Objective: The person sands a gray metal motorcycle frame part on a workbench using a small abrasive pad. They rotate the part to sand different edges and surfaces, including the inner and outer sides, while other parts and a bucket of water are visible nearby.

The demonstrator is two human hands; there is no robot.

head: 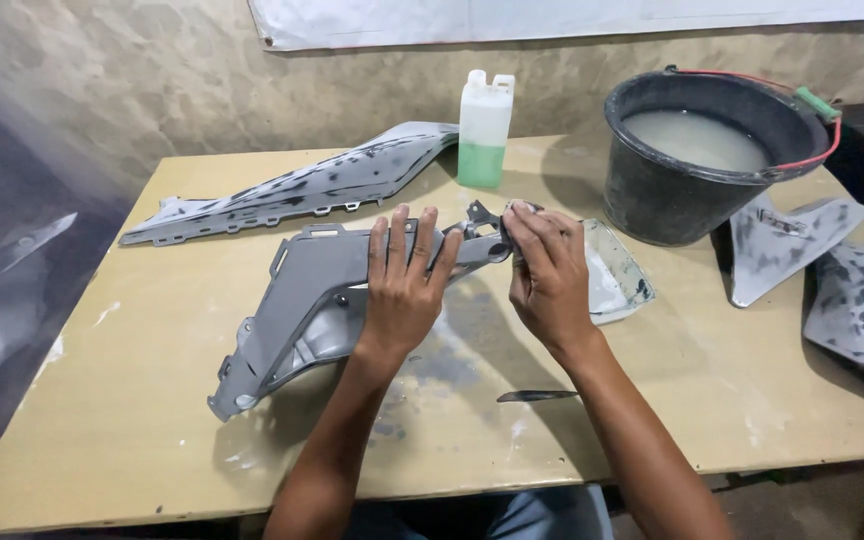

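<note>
A grey plastic fairing panel lies across the middle of the tan table. My left hand rests flat on top of the panel, fingers spread, pressing it down. My right hand is curled at the panel's narrow right tip, fingers pinched on a small grey piece that looks like sandpaper. Under that hand lies a wet whitish sheet.
A long grey panel with dark blotches lies behind. A plastic bottle of green liquid stands at the back. A black bucket of cloudy water sits back right, mottled panels beside it. A small blade lies near the front.
</note>
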